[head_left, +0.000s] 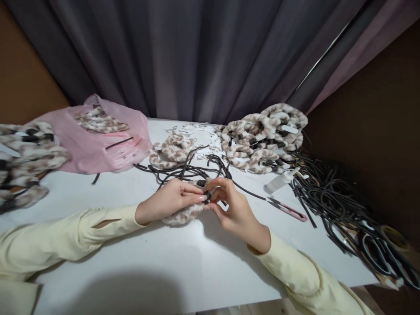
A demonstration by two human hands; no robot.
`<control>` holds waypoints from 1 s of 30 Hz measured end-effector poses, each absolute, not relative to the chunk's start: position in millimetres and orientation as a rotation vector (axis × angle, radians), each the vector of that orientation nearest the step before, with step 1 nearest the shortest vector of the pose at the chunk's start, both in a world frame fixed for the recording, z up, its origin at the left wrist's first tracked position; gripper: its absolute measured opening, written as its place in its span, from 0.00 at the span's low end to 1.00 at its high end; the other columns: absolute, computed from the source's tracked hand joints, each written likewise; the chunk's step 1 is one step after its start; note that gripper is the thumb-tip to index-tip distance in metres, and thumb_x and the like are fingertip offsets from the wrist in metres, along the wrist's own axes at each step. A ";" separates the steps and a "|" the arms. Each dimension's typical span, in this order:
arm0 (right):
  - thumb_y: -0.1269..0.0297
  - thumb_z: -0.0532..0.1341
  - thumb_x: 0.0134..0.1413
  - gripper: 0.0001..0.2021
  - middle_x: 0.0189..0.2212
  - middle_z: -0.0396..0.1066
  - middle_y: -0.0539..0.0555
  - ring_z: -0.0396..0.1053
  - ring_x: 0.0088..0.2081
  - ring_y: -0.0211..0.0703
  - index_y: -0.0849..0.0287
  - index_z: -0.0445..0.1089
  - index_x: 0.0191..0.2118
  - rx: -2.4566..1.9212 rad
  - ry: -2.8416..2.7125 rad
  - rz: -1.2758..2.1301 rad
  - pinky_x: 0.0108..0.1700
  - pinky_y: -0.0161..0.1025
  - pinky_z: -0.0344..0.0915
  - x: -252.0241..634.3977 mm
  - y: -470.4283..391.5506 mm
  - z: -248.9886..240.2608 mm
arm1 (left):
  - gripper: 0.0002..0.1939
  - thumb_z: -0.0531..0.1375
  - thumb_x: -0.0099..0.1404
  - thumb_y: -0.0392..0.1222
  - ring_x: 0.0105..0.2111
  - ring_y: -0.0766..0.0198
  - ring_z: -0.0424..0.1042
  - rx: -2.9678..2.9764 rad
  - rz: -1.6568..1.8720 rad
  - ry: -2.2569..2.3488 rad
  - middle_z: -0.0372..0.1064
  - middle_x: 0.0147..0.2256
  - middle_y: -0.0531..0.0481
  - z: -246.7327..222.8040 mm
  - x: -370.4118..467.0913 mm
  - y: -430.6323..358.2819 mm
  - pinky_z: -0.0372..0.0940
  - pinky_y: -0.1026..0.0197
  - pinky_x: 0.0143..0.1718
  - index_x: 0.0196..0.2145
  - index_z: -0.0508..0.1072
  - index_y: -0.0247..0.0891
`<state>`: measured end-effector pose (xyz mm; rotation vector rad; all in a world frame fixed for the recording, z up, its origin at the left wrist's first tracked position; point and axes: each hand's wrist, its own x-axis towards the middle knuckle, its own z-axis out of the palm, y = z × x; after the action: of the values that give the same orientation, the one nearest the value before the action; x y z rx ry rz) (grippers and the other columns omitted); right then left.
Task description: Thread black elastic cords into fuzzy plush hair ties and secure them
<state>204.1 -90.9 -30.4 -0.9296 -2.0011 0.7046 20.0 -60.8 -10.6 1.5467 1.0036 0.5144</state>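
Near the middle of the white table, a fluffy white-and-brown ring (183, 215) rests partly under my left hand (175, 199). My left fingers and thumb pinch it close to a black cord wrapping (207, 197). From the other side, my right hand (229, 209) has its thumb and fingertips together at the same wrapping. Just what the right fingertips grip is too small to tell. Loose black cords (183, 169) lie right behind both hands, and another fluffy ring (177, 148) sits behind those.
A pink plastic bag (88, 153) and fluffy rings (36, 157) are at left. More rings (262, 135), small metal rings (200, 131) and white tags lie at the back. At right are a small bottle (278, 181), pink-handled snips (288, 210) and a black cord heap (331, 192).
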 end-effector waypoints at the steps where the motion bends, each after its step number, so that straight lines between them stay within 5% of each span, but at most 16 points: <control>1: 0.75 0.56 0.53 0.17 0.39 0.63 0.55 0.64 0.29 0.36 0.57 0.52 0.46 -0.927 -1.996 0.726 0.32 0.35 0.65 204.4 -90.4 -30.1 | 0.14 0.60 0.56 0.46 0.34 0.61 0.70 1.577 0.516 1.015 0.75 0.34 0.48 -10.5 20.3 -61.4 0.60 0.66 0.32 0.35 0.78 0.34; 8: 0.74 0.54 0.55 0.13 0.37 0.63 0.55 0.64 0.29 0.35 0.57 0.52 0.44 -0.924 -2.047 0.776 0.32 0.35 0.64 206.1 -89.5 -33.1 | 0.12 0.61 0.55 0.45 0.24 0.68 0.65 1.514 0.484 1.006 0.74 0.28 0.51 -12.9 20.8 -59.2 0.56 0.68 0.24 0.33 0.77 0.34; 11: 0.74 0.54 0.55 0.13 0.36 0.63 0.54 0.64 0.28 0.35 0.57 0.52 0.44 -0.913 -2.063 0.786 0.31 0.35 0.64 206.2 -89.5 -33.3 | 0.16 0.60 0.56 0.51 0.15 0.74 0.51 1.478 0.414 0.940 0.61 0.16 0.57 -19.2 20.1 -54.8 0.45 0.68 0.17 0.26 0.75 0.33; 14: 0.74 0.54 0.54 0.14 0.32 0.63 0.51 0.63 0.27 0.35 0.57 0.52 0.45 -0.915 -2.070 0.784 0.29 0.34 0.64 206.3 -88.3 -32.5 | 0.23 0.56 0.58 0.57 0.14 0.75 0.43 1.330 0.388 0.837 0.48 0.14 0.60 -28.6 19.7 -49.5 0.41 0.67 0.17 0.19 0.65 0.34; 23: 0.73 0.56 0.55 0.15 0.37 0.64 0.55 0.62 0.29 0.36 0.57 0.52 0.46 -0.816 -2.084 0.639 0.31 0.35 0.63 209.0 -86.9 -35.3 | 0.19 0.63 0.53 0.53 0.19 0.70 0.64 1.039 0.340 0.678 0.66 0.23 0.52 -36.1 18.5 -38.4 0.51 0.67 0.21 0.28 0.69 0.32; 30: 0.76 0.54 0.54 0.15 0.37 0.63 0.55 0.60 0.29 0.35 0.56 0.51 0.46 -0.750 -2.108 0.527 0.31 0.34 0.63 207.4 -87.6 -40.0 | 0.16 0.62 0.55 0.51 0.18 0.73 0.56 1.190 0.389 0.667 0.61 0.21 0.54 -35.8 17.4 -43.3 0.47 0.67 0.20 0.27 0.71 0.32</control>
<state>207.4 -87.6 -40.0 -0.7504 -2.1081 0.5267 17.4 -43.3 -35.8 1.1903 0.6669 0.3888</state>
